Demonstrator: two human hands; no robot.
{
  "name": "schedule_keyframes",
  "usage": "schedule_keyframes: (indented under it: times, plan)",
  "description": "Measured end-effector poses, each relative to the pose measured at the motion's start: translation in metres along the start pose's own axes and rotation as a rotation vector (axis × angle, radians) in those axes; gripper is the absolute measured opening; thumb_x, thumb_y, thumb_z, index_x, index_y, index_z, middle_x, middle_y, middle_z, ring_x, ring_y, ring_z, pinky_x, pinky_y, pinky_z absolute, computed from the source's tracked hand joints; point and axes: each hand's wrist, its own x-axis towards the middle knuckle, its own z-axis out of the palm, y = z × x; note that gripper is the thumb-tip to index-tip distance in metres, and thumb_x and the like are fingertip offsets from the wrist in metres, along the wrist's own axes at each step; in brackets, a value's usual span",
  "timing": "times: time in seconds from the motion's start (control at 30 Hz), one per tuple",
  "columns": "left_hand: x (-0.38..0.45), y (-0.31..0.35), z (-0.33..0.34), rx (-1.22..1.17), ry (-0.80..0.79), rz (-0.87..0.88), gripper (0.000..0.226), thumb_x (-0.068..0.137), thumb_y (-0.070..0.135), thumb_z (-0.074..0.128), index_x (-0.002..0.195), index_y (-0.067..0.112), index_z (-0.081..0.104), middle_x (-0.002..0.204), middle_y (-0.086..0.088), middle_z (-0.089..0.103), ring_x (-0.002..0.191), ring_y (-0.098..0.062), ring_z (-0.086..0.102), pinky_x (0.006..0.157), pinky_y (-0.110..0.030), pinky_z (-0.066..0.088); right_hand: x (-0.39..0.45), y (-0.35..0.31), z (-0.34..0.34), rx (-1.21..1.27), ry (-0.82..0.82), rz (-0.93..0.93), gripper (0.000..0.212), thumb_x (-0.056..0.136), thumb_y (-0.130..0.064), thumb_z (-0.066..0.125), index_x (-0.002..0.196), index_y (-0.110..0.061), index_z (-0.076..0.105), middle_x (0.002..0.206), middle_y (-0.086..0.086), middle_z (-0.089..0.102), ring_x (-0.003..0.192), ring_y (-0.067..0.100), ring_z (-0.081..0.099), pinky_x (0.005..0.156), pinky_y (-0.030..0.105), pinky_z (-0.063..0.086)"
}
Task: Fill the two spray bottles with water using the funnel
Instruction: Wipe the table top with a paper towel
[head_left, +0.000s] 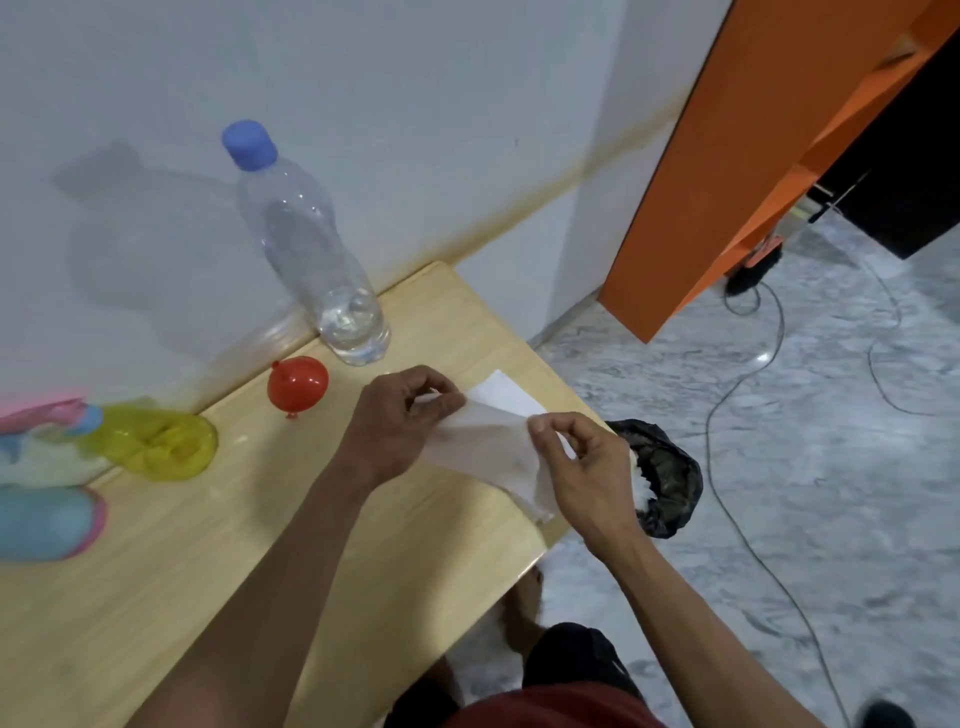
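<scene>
A white tissue is stretched between my hands above the right end of the wooden table. My left hand pinches its left edge; my right hand pinches its right edge. A clear water bottle with a blue cap stands by the wall, a little water at its bottom. The red funnel lies on the table in front of it. A yellow spray bottle lies on its side at the left. A blue and pink spray bottle sits at the left edge.
A white paper sheet lies at the table's right corner. A bin lined with a black bag stands on the floor beside the table, holding white tissue. An orange panel and cables lie further right on the marble floor.
</scene>
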Motion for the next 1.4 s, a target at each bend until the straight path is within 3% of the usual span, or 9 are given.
schedule_keyframes:
  times: [0.23,0.33,0.47,0.63,0.8,0.87,1.0,1.2,1.4]
  plan:
    - [-0.024,-0.019,-0.021,-0.115,0.131,-0.103,0.011,0.089,0.018,0.072,0.100,0.015,0.073,0.087,0.008,0.070,0.073,0.006,0.061,0.066,-0.006,0.045,-0.022,0.004,0.038,0.069,0.106,0.061,0.010,0.095,-0.029,0.071,0.088,-0.023,0.075,0.089,-0.022,0.074,0.093,-0.008,0.064,0.097,0.026,0.048]
    - [-0.029,-0.028,-0.022,-0.111,0.208,-0.094,0.011,0.089,0.014,0.072,0.100,0.014,0.074,0.084,0.009,0.067,0.074,0.003,0.060,0.069,-0.011,0.047,-0.030,0.008,0.048,-0.003,0.113,0.015,0.003,0.095,-0.029,0.071,0.097,-0.028,0.072,0.095,-0.020,0.073,0.097,-0.005,0.064,0.094,0.024,0.049]
    - [-0.037,-0.054,-0.046,-0.063,0.253,-0.073,0.010,0.089,0.013,0.071,0.095,0.020,0.076,0.093,0.015,0.072,0.087,-0.009,0.063,0.078,-0.027,0.051,-0.050,0.014,0.087,-0.140,0.081,-0.110,0.022,0.091,-0.027,0.076,0.111,-0.029,0.067,0.107,-0.021,0.069,0.101,-0.006,0.062,0.084,0.011,0.045]
    - [-0.038,-0.073,-0.062,-0.068,0.151,-0.115,0.012,0.084,0.026,0.077,0.096,0.026,0.078,0.101,0.018,0.074,0.094,-0.001,0.066,0.084,-0.025,0.052,-0.047,0.034,0.118,-0.140,0.098,-0.097,0.015,0.095,-0.007,0.067,0.100,-0.018,0.077,0.102,-0.014,0.076,0.098,-0.010,0.064,0.083,0.003,0.042]
    - [-0.026,-0.101,-0.062,0.058,0.082,-0.068,0.015,0.085,0.013,0.076,0.097,0.021,0.078,0.098,0.010,0.073,0.093,0.001,0.065,0.087,-0.015,0.048,-0.032,0.054,0.136,-0.190,0.091,-0.133,0.025,0.098,0.001,0.059,0.110,-0.013,0.076,0.107,-0.018,0.071,0.101,-0.015,0.060,0.088,0.001,0.041]
    - [-0.018,-0.114,-0.058,0.138,0.081,-0.020,0.017,0.089,0.009,0.071,0.103,0.017,0.078,0.101,0.004,0.071,0.092,-0.006,0.064,0.087,-0.011,0.046,-0.025,0.065,0.144,-0.271,0.097,-0.191,0.030,0.097,0.004,0.056,0.113,-0.012,0.075,0.110,-0.010,0.072,0.101,-0.008,0.060,0.089,0.001,0.039]
    - [-0.002,-0.140,-0.048,0.292,0.038,0.078,0.024,0.093,0.004,0.064,0.114,0.005,0.073,0.111,-0.009,0.067,0.102,-0.022,0.062,0.091,-0.024,0.043,-0.012,0.089,0.159,-0.397,0.090,-0.278,0.037,0.092,-0.002,0.049,0.121,-0.009,0.072,0.114,0.002,0.070,0.101,0.004,0.059,0.088,0.002,0.039]
    - [0.008,-0.174,-0.036,0.456,-0.088,0.145,0.042,0.094,0.028,0.057,0.127,0.004,0.065,0.129,-0.017,0.057,0.115,-0.034,0.055,0.098,-0.042,0.047,-0.010,0.114,0.174,-0.671,0.121,-0.398,0.038,0.099,-0.022,0.047,0.130,-0.012,0.066,0.130,0.004,0.065,0.109,0.023,0.057,0.087,0.035,0.043]
    - [0.004,-0.194,-0.023,0.743,-0.086,0.298,0.051,0.096,0.045,0.044,0.128,0.013,0.066,0.138,-0.016,0.058,0.125,-0.038,0.054,0.097,-0.053,0.046,-0.013,0.129,0.181,-0.983,0.133,-0.368,0.044,0.105,-0.035,0.045,0.147,-0.024,0.053,0.156,0.003,0.047,0.146,0.026,0.040,0.113,0.057,0.032]
